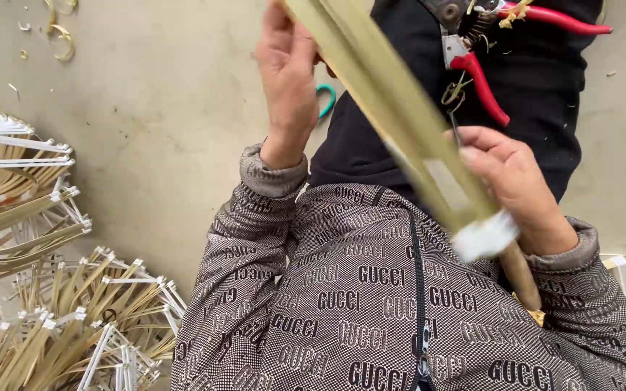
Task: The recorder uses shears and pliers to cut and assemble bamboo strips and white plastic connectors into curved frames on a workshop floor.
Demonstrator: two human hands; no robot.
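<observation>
Concrete floor [146,145], grey and scattered with curled shavings [59,40], forms the background; the view looks straight down over a patterned jacket [349,304] and dark trousers [537,94].

Work piece — one long bamboo strip [393,101], pale green-yellow, runs diagonally from the top centre down to the right, across the lap. Its upper end is blurred. A white wrapping [485,235] sits at its lower end, where a brown handle-like stub [522,275] continues; whether the stub belongs to a blade or to the strip cannot be told.

Left hand [288,80]: fingers closed loosely about the upper part of the strip. Right hand [519,185]: fingers wrapped around the lower part, just above the white wrapping.

Hazards, as judged:
- Strip edges look sharp; a hand sliding along them could be cut.
- One pair of red-handled pruning shears [501,43] lies on the lap, touching the trousers — a leg movement could tip it to the floor.
- A swing of the long strip could knock the shears.

Count: one strip in hand, one pair of shears, one green-handled tool [326,100] partly hidden behind the left wrist, several white-tipped bamboo frames [52,275] heaped at the left — too tangled to number.
</observation>
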